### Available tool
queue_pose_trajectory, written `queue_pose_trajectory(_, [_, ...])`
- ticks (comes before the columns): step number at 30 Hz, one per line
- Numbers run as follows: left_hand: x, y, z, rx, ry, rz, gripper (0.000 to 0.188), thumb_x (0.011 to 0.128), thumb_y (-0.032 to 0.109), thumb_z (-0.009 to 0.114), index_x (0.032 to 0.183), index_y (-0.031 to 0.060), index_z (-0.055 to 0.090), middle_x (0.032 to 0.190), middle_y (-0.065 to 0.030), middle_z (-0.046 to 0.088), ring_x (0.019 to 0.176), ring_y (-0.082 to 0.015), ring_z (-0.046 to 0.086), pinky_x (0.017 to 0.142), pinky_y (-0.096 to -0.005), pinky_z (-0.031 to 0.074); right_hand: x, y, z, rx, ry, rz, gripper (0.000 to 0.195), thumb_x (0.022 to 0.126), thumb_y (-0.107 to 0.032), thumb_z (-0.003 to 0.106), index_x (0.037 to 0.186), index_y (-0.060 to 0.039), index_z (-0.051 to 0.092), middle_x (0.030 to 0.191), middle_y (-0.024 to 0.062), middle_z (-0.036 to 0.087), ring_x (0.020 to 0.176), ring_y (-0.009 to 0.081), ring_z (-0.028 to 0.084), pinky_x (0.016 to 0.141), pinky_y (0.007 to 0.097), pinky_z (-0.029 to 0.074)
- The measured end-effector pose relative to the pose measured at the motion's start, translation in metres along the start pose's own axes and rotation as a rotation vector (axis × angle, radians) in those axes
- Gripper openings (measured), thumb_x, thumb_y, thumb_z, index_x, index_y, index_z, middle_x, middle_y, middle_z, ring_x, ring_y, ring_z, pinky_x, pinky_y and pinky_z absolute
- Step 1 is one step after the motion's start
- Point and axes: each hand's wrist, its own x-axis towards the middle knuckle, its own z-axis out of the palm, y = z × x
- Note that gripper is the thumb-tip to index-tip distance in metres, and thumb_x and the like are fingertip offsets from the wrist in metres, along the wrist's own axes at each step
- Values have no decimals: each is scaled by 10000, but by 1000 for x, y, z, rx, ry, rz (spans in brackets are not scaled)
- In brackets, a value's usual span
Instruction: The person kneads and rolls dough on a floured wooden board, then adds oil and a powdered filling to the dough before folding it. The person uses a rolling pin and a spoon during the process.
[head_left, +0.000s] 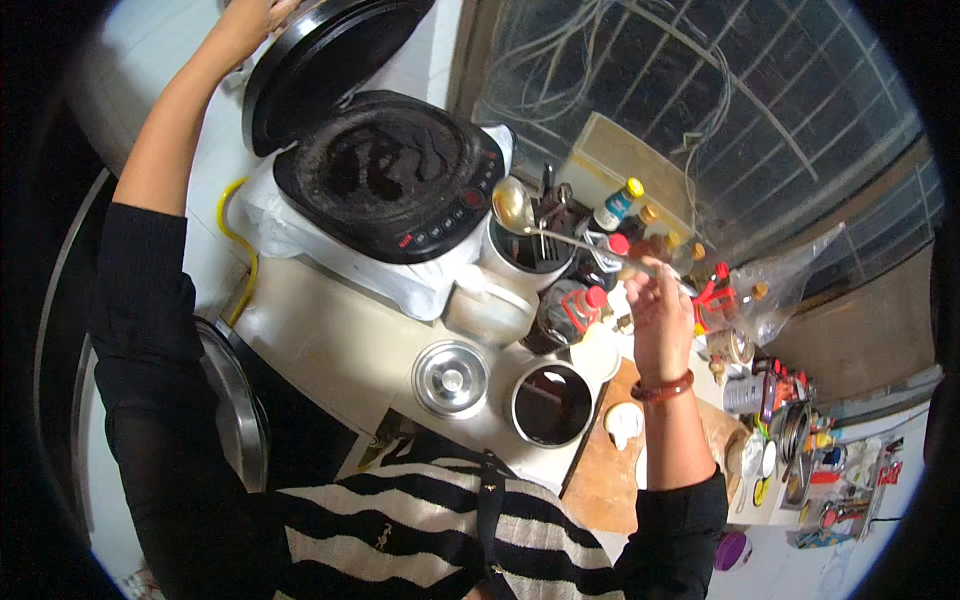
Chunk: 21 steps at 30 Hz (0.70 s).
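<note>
My right hand grips the handle of a metal ladle, whose bowl hangs over the front edge of an electric griddle. Beneath the ladle stands a steel pot of utensils. At the top edge, behind the raised griddle lid, is my left hand, cut off by the frame. Whether it holds anything is hidden. The griddle's dark plate looks wet or oily. Nearer me, a round pot of dark liquid sits beside a shiny metal lid.
Several bottles, one with a yellow cap, crowd the window side. A large red-capped jug stands beside a lidded plastic container. White dough lies on a wooden board. A yellow hose runs left of the counter.
</note>
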Motion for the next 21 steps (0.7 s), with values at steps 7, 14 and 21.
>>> queue_pose_trajectory(7, [-63,126,18,41,14,48,378,982,381,530,1012,41,692,810,-196,687,793,-366,677,745,-454,515,-95,28,-110,-74,197,11,321,1012,-280,576,1113,23,606,841,42,587,789,144,574,735,287,484])
queue_pose_trajectory(14, [-126,207,47,294,-48,98,325,973,329,544,954,27,665,809,-193,680,695,-397,664,613,-485,543,-143,93,-188,-357,290,5,198,1057,-155,467,1080,19,557,779,88,609,635,145,588,603,270,507])
queue_pose_trajectory(21, [-156,232,74,368,-122,153,262,917,293,611,993,52,679,836,-135,686,696,-312,693,579,-438,542,-157,139,-209,-803,269,-77,237,1031,-155,515,1039,46,639,735,72,649,623,144,617,598,285,511])
